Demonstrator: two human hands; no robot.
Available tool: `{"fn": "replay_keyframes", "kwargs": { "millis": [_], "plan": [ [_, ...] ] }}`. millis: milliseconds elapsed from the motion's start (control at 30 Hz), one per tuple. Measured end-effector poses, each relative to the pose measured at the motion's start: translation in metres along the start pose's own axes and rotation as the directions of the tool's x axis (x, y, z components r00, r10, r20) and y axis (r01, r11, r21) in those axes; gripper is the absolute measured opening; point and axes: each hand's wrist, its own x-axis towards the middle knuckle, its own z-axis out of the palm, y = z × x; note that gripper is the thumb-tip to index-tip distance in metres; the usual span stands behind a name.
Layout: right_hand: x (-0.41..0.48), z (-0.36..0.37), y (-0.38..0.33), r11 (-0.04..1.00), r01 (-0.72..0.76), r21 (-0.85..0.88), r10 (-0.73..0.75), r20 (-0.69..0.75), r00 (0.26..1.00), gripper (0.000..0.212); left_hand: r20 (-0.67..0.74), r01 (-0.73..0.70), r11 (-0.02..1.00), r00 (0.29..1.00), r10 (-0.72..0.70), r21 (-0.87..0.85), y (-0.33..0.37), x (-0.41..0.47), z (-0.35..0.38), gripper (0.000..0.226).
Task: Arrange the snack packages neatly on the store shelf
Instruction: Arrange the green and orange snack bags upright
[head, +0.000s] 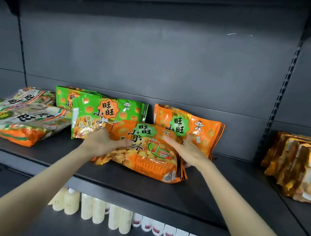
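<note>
The glossy orange plastic snack bag point(147, 154) lies slanted near the dark metal shelf's point(53, 155) front edge, mid-length. The left hand point(102, 141) and right hand point(187, 150) press its ends with flat, unclenched fingers. The slick film may slip free and slide off forward.

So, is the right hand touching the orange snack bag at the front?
Touching. In the head view the right hand lies flat against the right end of the front orange bag, with no gap showing.
</note>
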Motion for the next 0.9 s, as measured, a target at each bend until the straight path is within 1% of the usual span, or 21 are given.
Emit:
{"fn": "replay_keyframes", "kwargs": {
  "millis": [67,133,200,267,300,367,400,500,600,667,733,767,800,833,900],
  "plan": [
    [0.004,0.005,0.001,0.997,-0.018,0.073,0.016,0.031,0.999,0.118,0.048,0.011,1.0,0.999,-0.01,-0.027,-0.007,0.006,0.002,0.098],
    [0.008,0.01,0.003,0.997,0.013,0.077,-0.013,0.0,1.0,0.124,0.072,0.025,0.997,0.997,-0.019,-0.074,-0.013,0.009,0.004,0.092],
    [0.011,0.014,0.005,0.996,0.077,0.054,-0.074,-0.064,0.995,0.126,0.086,0.007,0.984,0.996,0.009,-0.18,-0.018,0.008,0.008,0.088],
    [0.012,0.013,0.006,0.989,0.142,0.047,-0.137,-0.101,0.985,0.124,0.063,-0.041,0.954,0.996,0.062,-0.296,-0.021,0.005,0.012,0.09],
    [0.01,0.011,0.007,0.983,0.173,0.06,-0.166,-0.115,0.979,0.123,0.037,-0.067,0.94,0.996,0.085,-0.335,-0.021,0.003,0.015,0.087],
    [0.006,0.006,0.011,0.963,0.25,0.102,-0.232,-0.162,0.959,0.123,-0.037,-0.133,0.914,0.991,0.128,-0.384,-0.018,0.001,0.023,0.075],
    [0.002,0.004,0.014,0.949,0.289,0.124,-0.263,-0.19,0.946,0.124,-0.073,-0.182,0.899,0.983,0.167,-0.398,-0.016,0.0,0.027,0.076],
    [-0.007,0.003,0.027,0.918,0.351,0.185,-0.286,-0.305,0.908,0.137,-0.167,-0.313,0.839,0.949,0.266,-0.445,-0.015,0.005,0.043,0.1],
    [-0.012,0.003,0.037,0.888,0.41,0.209,-0.307,-0.393,0.867,0.14,-0.232,-0.389,0.781,0.921,0.314,-0.489,-0.01,0.014,0.059,0.1],
    [-0.014,0.0,0.041,0.889,0.407,0.208,-0.289,-0.435,0.853,0.142,-0.258,-0.453,0.708,0.891,0.373,-0.542,-0.004,0.021,0.068,0.117],
    [-0.016,-0.005,0.045,0.902,0.38,0.206,-0.253,-0.462,0.85,0.145,-0.225,-0.434,0.64,0.896,0.384,-0.634,0.003,0.028,0.075,0.138],
    [-0.017,-0.009,0.047,0.911,0.358,0.202,-0.231,-0.469,0.852,0.144,-0.198,-0.408,0.623,0.903,0.38,-0.667,0.008,0.033,0.079,0.144],
    [-0.017,-0.013,0.05,0.917,0.341,0.205,-0.212,-0.475,0.854,0.139,-0.172,-0.383,0.616,0.911,0.374,-0.688,0.013,0.036,0.082,0.144],
    [-0.018,-0.016,0.052,0.921,0.326,0.214,-0.192,-0.48,0.856,0.13,-0.152,-0.363,0.609,0.917,0.37,-0.705,0.017,0.041,0.085,0.138],
    [-0.018,-0.022,0.054,0.927,0.296,0.231,-0.155,-0.483,0.862,0.106,-0.123,-0.355,0.592,0.91,0.396,-0.724,0.025,0.05,0.087,0.108]
  ]
}}
